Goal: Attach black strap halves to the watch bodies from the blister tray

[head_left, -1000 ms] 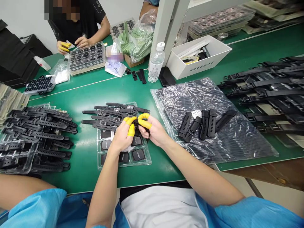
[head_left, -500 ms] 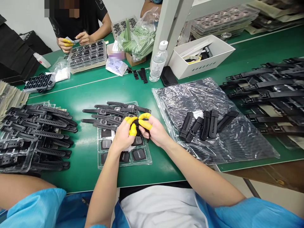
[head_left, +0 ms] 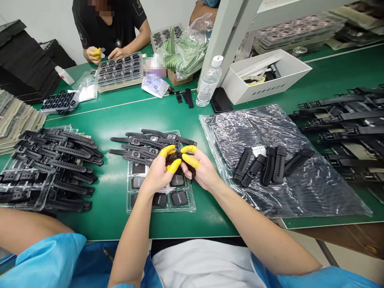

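Note:
My left hand [head_left: 158, 172] and my right hand [head_left: 202, 167] meet over a clear tray, both wearing yellow finger cots. Between their closed fingertips is a black watch [head_left: 173, 157], mostly covered by the fingers; a dark end, apparently its strap, shows beneath my right hand. Under them lies the clear plastic tray [head_left: 192, 207]. Square black watch bodies [head_left: 179, 198] sit in its front compartments, and strapped black watches [head_left: 144, 141] lie across its back rows. To the right, several loose black straps [head_left: 279, 164] rest on a plastic bag [head_left: 255, 120] full of dark strips.
Stacked trays of strapped watches [head_left: 60, 168] stand at left. Farther back are a water bottle [head_left: 208, 82], a phone [head_left: 221, 100], a white box [head_left: 267, 80] and a shelf post [head_left: 228, 36]. Across the table, a co-worker's hands [head_left: 117, 53] are near another tray [head_left: 120, 72]. More straps [head_left: 354, 116] lie at right.
The camera view has shifted, so the scene sits slightly farther right. My fingers have moved a little on the black watch, and more of its dark end shows beneath my right hand.

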Demonstrator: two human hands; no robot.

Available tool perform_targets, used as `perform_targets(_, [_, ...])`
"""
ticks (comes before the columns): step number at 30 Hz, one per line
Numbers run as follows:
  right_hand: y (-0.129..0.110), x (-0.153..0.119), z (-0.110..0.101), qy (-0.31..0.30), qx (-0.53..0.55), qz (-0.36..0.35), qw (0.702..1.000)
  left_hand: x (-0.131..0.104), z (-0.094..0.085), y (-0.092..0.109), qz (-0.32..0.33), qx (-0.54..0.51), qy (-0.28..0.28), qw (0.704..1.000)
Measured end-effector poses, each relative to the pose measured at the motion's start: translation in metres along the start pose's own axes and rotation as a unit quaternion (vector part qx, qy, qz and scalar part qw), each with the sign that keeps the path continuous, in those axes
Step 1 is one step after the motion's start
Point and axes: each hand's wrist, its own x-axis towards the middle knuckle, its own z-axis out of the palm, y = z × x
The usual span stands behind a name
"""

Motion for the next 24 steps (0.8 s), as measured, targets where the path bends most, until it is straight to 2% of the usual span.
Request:
perform_targets(4, [0.0,0.0,0.0,-0.027,0.011,0.015,0.999,0.002,0.005,0.001,-0.013,-0.07,0.069,0.995])
perform_targets(8, [0.001,-0.002,0.002,-0.081,0.017,0.09,0.992,0.005,0.012,0.004,-0.038,-0.162,0.139,0.976])
perform_targets(10, [0.001,-0.002,0.0,-0.107,0.003,0.13,0.986,0.008,0.009,0.005,-0.073,-0.214,0.188,0.956])
perform_targets(13, [0.0,-0.002,-0.004,-0.149,-0.045,0.171,0.973,0.012,-0.005,0.001,-0.1,-0.26,0.315,0.907])
perform_targets(15, [-0.001,-0.002,-0.007,-0.165,-0.083,0.176,0.967,0.015,-0.018,-0.004,-0.102,-0.271,0.396,0.871])
perform_targets(17, [-0.003,-0.002,-0.008,-0.15,-0.103,0.155,0.971,0.016,-0.027,-0.009,-0.111,-0.266,0.434,0.853])
perform_targets(18, [-0.004,-0.001,-0.008,-0.131,-0.104,0.137,0.976,0.016,-0.029,-0.011,-0.123,-0.265,0.428,0.856])
perform_targets(20, [-0.006,-0.001,-0.006,-0.091,-0.094,0.1,0.986,0.014,-0.023,-0.013,-0.156,-0.264,0.362,0.88])
perform_targets(22, [-0.006,-0.001,-0.004,-0.067,-0.076,0.076,0.992,0.011,-0.01,-0.013,-0.179,-0.253,0.247,0.918])
perform_targets(24, [-0.005,-0.001,-0.002,-0.069,-0.058,0.074,0.993,0.007,0.003,-0.011,-0.157,-0.206,0.141,0.956])
